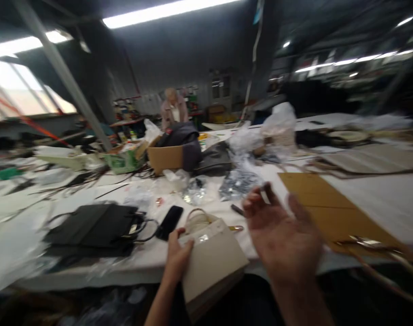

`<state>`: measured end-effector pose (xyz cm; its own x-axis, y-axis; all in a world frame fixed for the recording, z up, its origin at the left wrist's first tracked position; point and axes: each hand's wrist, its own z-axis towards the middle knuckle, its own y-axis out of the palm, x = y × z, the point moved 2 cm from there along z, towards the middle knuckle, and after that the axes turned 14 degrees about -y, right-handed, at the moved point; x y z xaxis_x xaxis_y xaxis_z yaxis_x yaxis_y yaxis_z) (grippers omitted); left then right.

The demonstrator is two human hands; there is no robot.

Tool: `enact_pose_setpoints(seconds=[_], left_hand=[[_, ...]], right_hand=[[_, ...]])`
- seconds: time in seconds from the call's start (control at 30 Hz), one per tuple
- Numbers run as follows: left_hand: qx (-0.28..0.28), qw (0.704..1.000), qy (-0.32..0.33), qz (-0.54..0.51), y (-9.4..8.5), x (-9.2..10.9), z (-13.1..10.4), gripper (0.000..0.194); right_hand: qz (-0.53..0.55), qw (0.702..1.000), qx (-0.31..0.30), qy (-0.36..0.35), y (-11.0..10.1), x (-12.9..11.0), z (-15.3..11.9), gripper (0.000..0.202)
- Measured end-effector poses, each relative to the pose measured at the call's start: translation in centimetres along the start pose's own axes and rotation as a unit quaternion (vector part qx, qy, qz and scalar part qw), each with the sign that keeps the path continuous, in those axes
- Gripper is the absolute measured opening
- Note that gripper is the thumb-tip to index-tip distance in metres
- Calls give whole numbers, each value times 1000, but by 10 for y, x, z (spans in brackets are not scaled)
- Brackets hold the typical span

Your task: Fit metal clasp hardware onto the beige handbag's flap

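Observation:
A cream handbag with a looped handle and a shiny clasp rests tilted at the table's near edge. My left hand grips its left side near the top. To the right of the bag, my right hand is raised with the palm up and the fingers apart and partly curled, slightly blurred. No object shows clearly in it. A black phone lies just left of the bag. Behind the bag are a gold-coloured piece and a small dark object.
Dark handbags lie at left on the white table. A brown board and straps are at right. Farther back stand a cardboard box, a green box and plastic bags. A person is beyond them.

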<state>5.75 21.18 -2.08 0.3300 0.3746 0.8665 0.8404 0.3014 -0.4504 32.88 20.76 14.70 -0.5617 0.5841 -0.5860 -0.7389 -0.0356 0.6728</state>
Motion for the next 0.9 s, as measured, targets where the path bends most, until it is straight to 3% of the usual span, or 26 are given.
enact_pose_setpoints(seconds=[0.07, 0.17, 0.27, 0.5, 0.6, 0.67, 0.77, 0.83, 0.9], left_hand=[[-15, 999, -1, 35, 4, -4, 16, 78], [-17, 998, -7, 68, 3, -6, 26, 87], [-8, 997, -12, 82, 0, -5, 25, 88], [-11, 997, -17, 69, 2, -5, 30, 89], [-13, 997, -19, 72, 0, -2, 27, 90], [-11, 997, -16, 76, -1, 1, 23, 87], [-12, 996, -7, 83, 0, 2, 19, 83], [-11, 996, 0, 87, 0, 1, 20, 80], [-10, 996, 3, 92, 0, -1, 21, 79]], right_hand=[[63, 995, 61, 47, -7, -10, -1, 31], [174, 971, 127, 106, -2, 8, -1, 29], [190, 966, 137, 108, 1, 23, 0, 32], [166, 973, 126, 100, -11, 34, 1, 34], [55, 994, 56, 71, -30, 52, 5, 38], [-134, 989, -31, 48, -50, 70, 4, 34], [-410, 896, -165, 44, -85, 99, -6, 33], [-470, 849, -235, 55, -101, 115, -15, 38], [-474, 833, -278, 68, -108, 125, -21, 40]])
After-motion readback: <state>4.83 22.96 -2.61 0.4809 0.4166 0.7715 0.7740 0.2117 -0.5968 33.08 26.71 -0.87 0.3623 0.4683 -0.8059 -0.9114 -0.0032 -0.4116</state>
